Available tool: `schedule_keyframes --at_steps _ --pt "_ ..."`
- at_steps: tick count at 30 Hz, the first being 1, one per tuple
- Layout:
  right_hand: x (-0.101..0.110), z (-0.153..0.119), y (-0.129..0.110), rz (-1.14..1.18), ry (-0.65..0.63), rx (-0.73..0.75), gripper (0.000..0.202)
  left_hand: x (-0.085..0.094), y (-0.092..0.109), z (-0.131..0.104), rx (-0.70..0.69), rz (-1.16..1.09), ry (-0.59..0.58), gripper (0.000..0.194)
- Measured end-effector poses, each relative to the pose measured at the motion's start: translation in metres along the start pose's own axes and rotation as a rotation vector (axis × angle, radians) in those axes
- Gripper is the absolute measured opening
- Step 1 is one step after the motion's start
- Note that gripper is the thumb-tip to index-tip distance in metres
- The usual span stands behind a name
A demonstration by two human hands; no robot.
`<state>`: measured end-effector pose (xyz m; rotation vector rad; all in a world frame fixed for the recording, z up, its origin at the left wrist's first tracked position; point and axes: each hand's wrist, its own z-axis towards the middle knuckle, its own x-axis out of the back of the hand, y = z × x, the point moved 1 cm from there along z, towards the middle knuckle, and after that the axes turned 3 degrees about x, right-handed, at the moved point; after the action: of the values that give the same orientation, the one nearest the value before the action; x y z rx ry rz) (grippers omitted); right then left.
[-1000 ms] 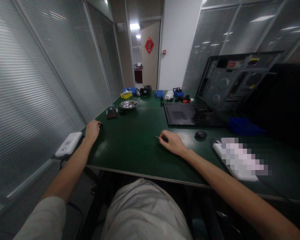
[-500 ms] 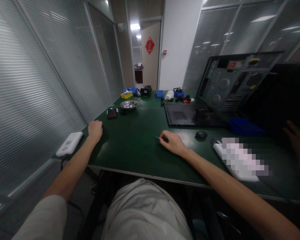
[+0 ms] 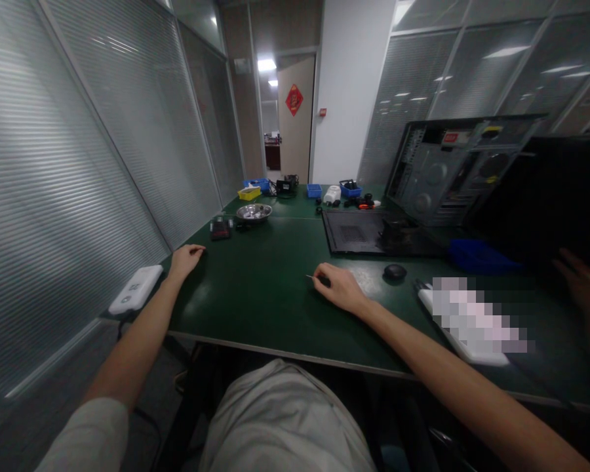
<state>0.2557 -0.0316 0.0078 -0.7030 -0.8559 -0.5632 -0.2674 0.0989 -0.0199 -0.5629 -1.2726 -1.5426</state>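
Note:
My left hand (image 3: 185,259) is at the left side of the green table (image 3: 255,301), fingers drawn together in a pinch; whatever they hold, if anything, is too small to make out. My right hand (image 3: 339,285) rests on the table right of the middle. From its closed thumb and fingers a thin, pale-tipped piece (image 3: 309,276) sticks out leftward; its kind does not show. Beyond my left hand lies a dark red-and-black flat object (image 3: 220,229). A black computer mouse (image 3: 394,272) sits to the right of my right hand.
A metal bowl (image 3: 254,213) with small parts stands farther back. To the right are a black panel (image 3: 351,233), an opened computer case (image 3: 442,177) and a blue tray (image 3: 482,255). White devices (image 3: 136,289) flank both sides. Another person's hand (image 3: 587,275) shows at the right edge.
My left hand has turned, and its fingers now point right, pinched together. My right hand stays in nearly the same place on the table with the thin piece. The view has tilted slightly upward.

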Motion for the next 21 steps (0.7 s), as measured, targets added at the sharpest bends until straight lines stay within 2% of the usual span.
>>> schedule_keyframes --at_steps 7,14,18,21 --pt "0.001 0.0 0.0007 -0.002 -0.01 0.006 0.011 0.0019 0.0063 -0.0024 0.065 -0.104 -0.053 0.033" --pt "0.0016 0.0003 0.0007 -0.013 -0.007 0.0 0.01 0.0036 0.0089 -0.0025 0.041 -0.143 -0.09 0.032" --pt "0.0006 0.0002 0.0019 -0.01 -0.009 0.003 0.009 0.0043 0.0036 -0.0001 0.114 -0.236 -0.134 0.033" --pt "-0.0004 0.0006 0.0027 -0.015 -0.011 0.002 0.01 0.0042 0.0039 -0.0025 0.182 -0.374 -0.154 0.042"
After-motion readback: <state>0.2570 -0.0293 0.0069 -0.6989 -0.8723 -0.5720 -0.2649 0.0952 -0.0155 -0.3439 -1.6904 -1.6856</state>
